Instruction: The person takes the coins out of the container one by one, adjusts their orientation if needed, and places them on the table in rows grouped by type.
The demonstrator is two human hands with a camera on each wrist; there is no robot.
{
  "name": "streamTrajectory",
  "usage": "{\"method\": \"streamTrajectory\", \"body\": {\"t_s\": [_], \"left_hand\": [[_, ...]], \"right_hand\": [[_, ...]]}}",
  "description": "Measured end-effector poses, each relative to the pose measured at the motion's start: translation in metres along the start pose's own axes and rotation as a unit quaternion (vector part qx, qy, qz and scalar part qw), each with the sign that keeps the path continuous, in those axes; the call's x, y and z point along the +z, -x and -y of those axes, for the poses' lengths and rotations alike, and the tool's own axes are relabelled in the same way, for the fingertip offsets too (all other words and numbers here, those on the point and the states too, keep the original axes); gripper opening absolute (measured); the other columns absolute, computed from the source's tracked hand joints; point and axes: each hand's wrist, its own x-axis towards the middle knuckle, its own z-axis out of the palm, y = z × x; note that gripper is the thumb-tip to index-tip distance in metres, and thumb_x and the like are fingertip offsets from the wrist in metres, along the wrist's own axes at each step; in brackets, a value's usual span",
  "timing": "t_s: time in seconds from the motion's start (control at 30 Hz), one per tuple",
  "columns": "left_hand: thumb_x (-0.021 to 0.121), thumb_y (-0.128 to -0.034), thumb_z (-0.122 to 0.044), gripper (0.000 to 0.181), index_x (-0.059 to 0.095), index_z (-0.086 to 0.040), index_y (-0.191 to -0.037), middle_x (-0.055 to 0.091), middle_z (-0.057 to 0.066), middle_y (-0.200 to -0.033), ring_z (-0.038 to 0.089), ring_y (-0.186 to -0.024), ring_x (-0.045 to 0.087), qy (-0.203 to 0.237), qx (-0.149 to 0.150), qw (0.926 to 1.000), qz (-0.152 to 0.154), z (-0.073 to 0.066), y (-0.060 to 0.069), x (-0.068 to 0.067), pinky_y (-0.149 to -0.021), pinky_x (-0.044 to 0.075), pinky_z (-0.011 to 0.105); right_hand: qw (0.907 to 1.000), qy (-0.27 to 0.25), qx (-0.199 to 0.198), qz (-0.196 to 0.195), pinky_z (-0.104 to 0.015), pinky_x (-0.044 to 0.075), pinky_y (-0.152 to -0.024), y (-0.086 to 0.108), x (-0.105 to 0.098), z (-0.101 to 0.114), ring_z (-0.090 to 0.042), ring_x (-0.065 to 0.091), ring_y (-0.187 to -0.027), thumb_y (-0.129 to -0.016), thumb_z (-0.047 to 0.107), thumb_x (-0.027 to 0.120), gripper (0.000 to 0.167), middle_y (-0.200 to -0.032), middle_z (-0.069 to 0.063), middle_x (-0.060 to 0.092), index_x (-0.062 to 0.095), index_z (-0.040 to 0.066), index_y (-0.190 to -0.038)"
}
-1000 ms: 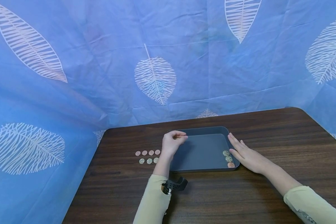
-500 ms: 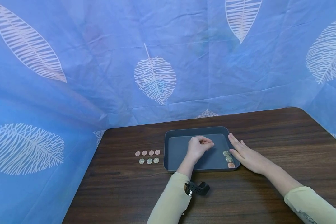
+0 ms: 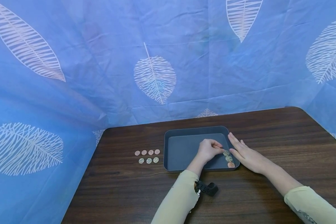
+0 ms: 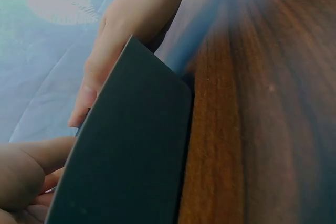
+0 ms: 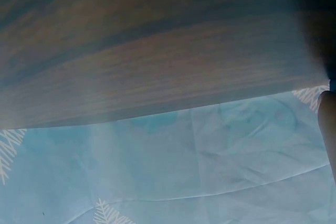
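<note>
My left hand is over the right part of a dark grey tray, thumb and fingertips pinched together on a coin mostly hidden by them. The fingertips are right beside the uppermost of the 3 coins in a column along the tray's right side. Two of these look brassy and the nearest is copper. My right hand lies with straight fingers against the tray's right rim. In the left wrist view, the tray wall covers part of the left hand's fingers.
Left of the tray, two rows of coins lie on the wooden table: copper coins behind, brassy coins in front. A blue cloth with white leaf prints hangs around the table. The right wrist view shows mainly tabletop and cloth.
The pinched left hand has moved right across the tray, from its left edge to the column of coins, and has lowered there. My right hand has stayed at the rim.
</note>
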Motion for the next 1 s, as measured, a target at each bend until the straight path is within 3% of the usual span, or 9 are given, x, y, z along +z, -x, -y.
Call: {"method": "streamTrajectory", "body": {"t_s": [0.13, 0.33, 0.63, 0.73, 0.87, 0.93, 1.0], "left_hand": [[0.078, -0.0795, -0.012, 0.008, 0.076, -0.007, -0.086, 0.065, -0.005, -0.065, 0.004, -0.058, 0.054, -0.018, -0.004, 0.9997, 0.013, -0.004, -0.003, 0.002, -0.054, 0.044, 0.018], [0.078, -0.0802, -0.012, 0.009, 0.076, -0.007, -0.087, 0.065, -0.005, -0.064, 0.003, -0.059, 0.054, -0.021, -0.019, 0.9996, 0.007, -0.003, -0.003, 0.005, -0.055, 0.044, 0.018], [0.081, -0.0777, -0.016, 0.014, 0.078, -0.010, -0.090, 0.064, -0.008, -0.064, 0.000, -0.061, 0.053, -0.067, -0.008, 0.9977, 0.012, 0.001, -0.006, 0.011, -0.056, 0.043, 0.016], [0.080, -0.0781, -0.016, 0.013, 0.078, -0.011, -0.089, 0.064, -0.008, -0.064, -0.001, -0.063, 0.053, -0.077, -0.006, 0.9969, 0.015, 0.002, -0.006, 0.012, -0.066, 0.045, 0.017], [0.080, -0.0785, -0.016, 0.013, 0.078, -0.012, -0.091, 0.064, -0.010, -0.063, -0.003, -0.063, 0.054, -0.097, 0.006, 0.9951, 0.018, 0.002, -0.007, 0.012, -0.098, 0.038, 0.025], [0.080, -0.0785, -0.015, 0.011, 0.078, -0.013, -0.089, 0.063, -0.010, -0.061, -0.003, -0.061, 0.053, -0.101, 0.010, 0.9946, 0.019, 0.002, -0.008, 0.012, -0.100, 0.036, 0.025], [0.080, -0.0783, -0.014, 0.009, 0.078, -0.012, -0.087, 0.062, -0.010, -0.060, -0.002, -0.058, 0.053, -0.100, 0.011, 0.9948, 0.019, 0.002, -0.008, 0.012, -0.091, 0.041, 0.020]], "right_hand": [[1.0000, 0.000, 0.004, 0.002, -0.063, 0.014, -0.106, 0.000, 0.001, 0.000, -0.045, 0.007, -0.140, -0.105, 0.036, 0.034, 0.063, -0.159, -0.012, -0.001, 0.002, 0.014, -0.154], [0.9999, -0.001, 0.012, 0.006, -0.063, 0.014, -0.106, 0.000, 0.001, 0.000, -0.044, 0.006, -0.141, -0.105, 0.038, 0.034, 0.063, -0.159, -0.010, -0.001, 0.003, 0.015, -0.155], [0.9999, -0.010, 0.003, 0.005, -0.063, 0.012, -0.106, 0.000, 0.000, 0.001, -0.044, 0.006, -0.141, -0.105, 0.036, 0.034, 0.063, -0.159, -0.011, -0.002, 0.003, 0.014, -0.154], [0.9999, -0.011, 0.006, 0.004, -0.063, 0.012, -0.106, 0.001, 0.000, 0.001, -0.044, 0.005, -0.141, -0.105, 0.036, 0.034, 0.063, -0.159, -0.009, -0.003, 0.002, 0.015, -0.155], [0.9999, -0.009, 0.008, 0.004, -0.063, 0.012, -0.106, 0.001, 0.001, 0.000, -0.044, 0.005, -0.141, -0.105, 0.036, 0.034, 0.063, -0.159, -0.008, -0.004, 0.002, 0.016, -0.155], [0.9999, -0.008, 0.006, 0.005, -0.062, 0.012, -0.107, 0.000, 0.001, -0.001, -0.044, 0.006, -0.141, -0.105, 0.036, 0.034, 0.063, -0.159, -0.009, -0.003, 0.002, 0.015, -0.154], [0.9999, -0.007, 0.007, 0.005, -0.061, 0.012, -0.107, 0.000, 0.001, -0.002, -0.043, 0.006, -0.141, -0.105, 0.036, 0.033, 0.062, -0.159, -0.009, -0.003, 0.002, 0.015, -0.154]]}}
